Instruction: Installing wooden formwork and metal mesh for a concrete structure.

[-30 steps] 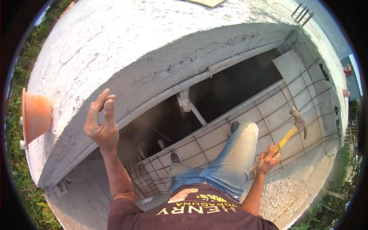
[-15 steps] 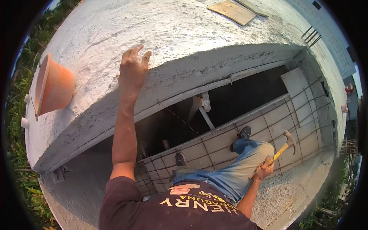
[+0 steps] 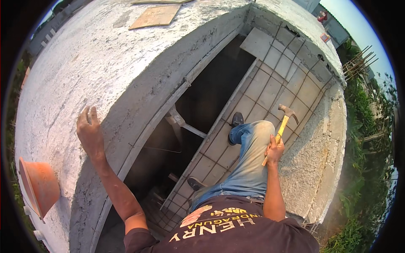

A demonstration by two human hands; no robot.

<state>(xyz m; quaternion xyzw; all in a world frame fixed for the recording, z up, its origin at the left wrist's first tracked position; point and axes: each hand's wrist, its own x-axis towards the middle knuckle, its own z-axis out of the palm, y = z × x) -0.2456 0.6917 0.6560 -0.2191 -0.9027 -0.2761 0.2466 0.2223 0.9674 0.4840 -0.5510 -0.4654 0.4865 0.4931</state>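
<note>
My left hand [image 3: 89, 128] is open at the top edge of a rough white concrete slab [image 3: 71, 71], its fingers slightly bent and apparently resting on the surface. An orange bucket [image 3: 44, 185] is below that hand. My right hand [image 3: 273, 149] grips a yellow-handled claw hammer [image 3: 282, 125], head upward, beside my bent right leg [image 3: 253, 156]. My feet are on or over pale panels [image 3: 265, 99] crossed by a grid of thin steel bars.
A dark opening [image 3: 211, 84] with a pale crossbar [image 3: 194, 130] lies left of the barred panels. A plywood board [image 3: 154, 16] rests on the slab's top. Upright steel bars [image 3: 358, 63] and greenery [image 3: 358, 118] are at the right, beyond the concrete ledge.
My left hand has gone from raised at the edge onto the slab. My view has turned, showing more greenery at the right. The hammer stays in my right hand.
</note>
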